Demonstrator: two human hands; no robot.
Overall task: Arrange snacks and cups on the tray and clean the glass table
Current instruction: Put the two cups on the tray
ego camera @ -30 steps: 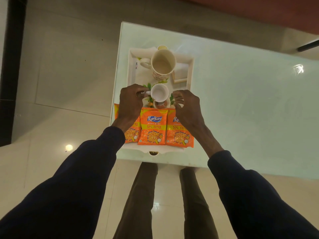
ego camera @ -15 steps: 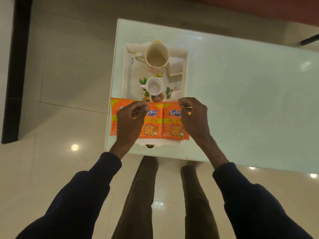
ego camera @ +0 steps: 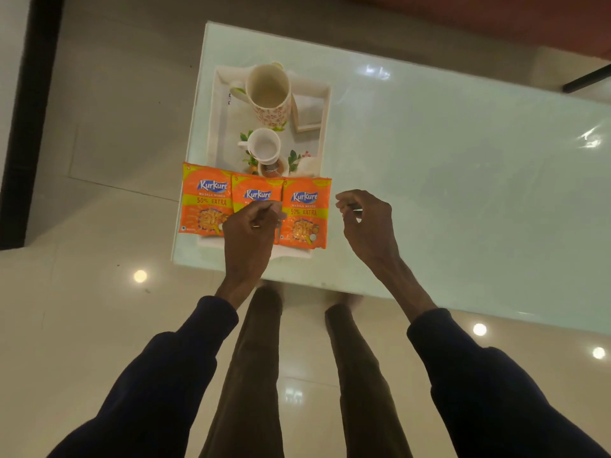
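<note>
A white tray sits at the left end of the glass table. On it stand a tall floral mug and a small white cup stacked on another small cup. Three orange Kurkure packets lie side by side across the tray's near end: left, middle, right. My left hand hovers over the middle packet with loosely curled fingers and hides its lower half. My right hand hangs over bare glass just right of the packets, loosely curled, holding nothing.
A small white box with a wooden frame stands in the tray's far right corner. The left packet overhangs the table's left edge. Glossy tiled floor surrounds the table, and my legs stand at its near edge.
Both hands let go of the small cup and drew back toward me. The left now sits over the middle packet and the right has swung off the packets to the right.
</note>
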